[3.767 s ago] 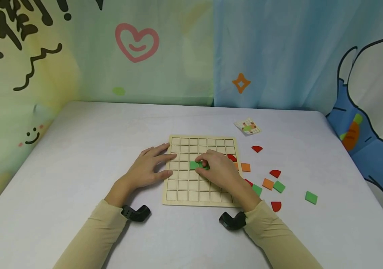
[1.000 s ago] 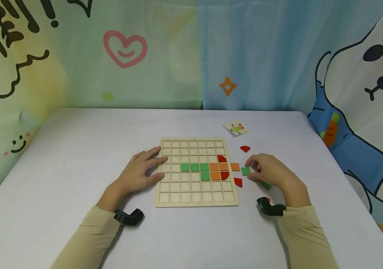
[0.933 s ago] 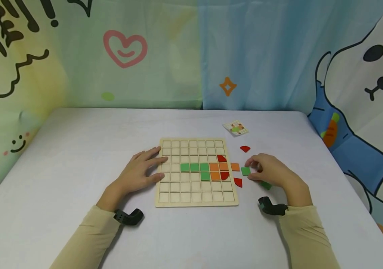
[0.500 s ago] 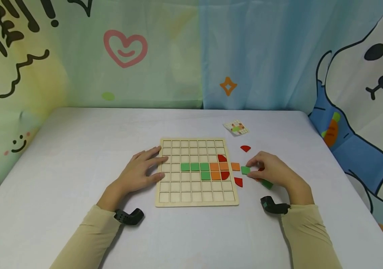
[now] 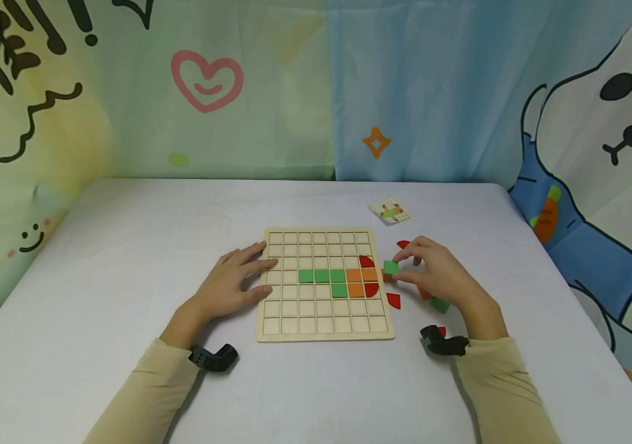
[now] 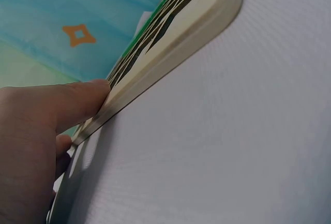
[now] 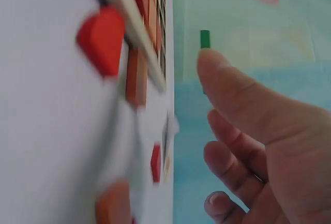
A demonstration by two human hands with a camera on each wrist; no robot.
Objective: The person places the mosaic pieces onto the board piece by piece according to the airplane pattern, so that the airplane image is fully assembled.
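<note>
A pale wooden grid board [image 5: 304,320] lies on the table, with green tiles [image 5: 321,275], orange tiles [image 5: 356,289] and red rounded pieces [image 5: 371,289] set in its cells. My left hand [image 5: 229,280] rests at the board's left edge, fingers spread; the left wrist view shows the thumb [image 6: 85,100] on the rim. My right hand [image 5: 438,271] pinches a square green tile [image 5: 391,267] between thumb and fingers, just right of the board. In the right wrist view that green tile [image 7: 205,39] is seen edge-on, held up off the table.
Right of the board lie loose red pieces [image 5: 394,300], an orange tile [image 7: 136,79] close to its edge, and another green tile [image 5: 440,304] partly under my right hand. A small printed pattern card [image 5: 390,211] lies at the back. A patterned curtain [image 5: 271,123] hangs behind the table.
Over the last half second my right hand has lifted the green tile off the table and moved it left towards the board. Earlier, more tiles went onto the board. My left hand stays put.
</note>
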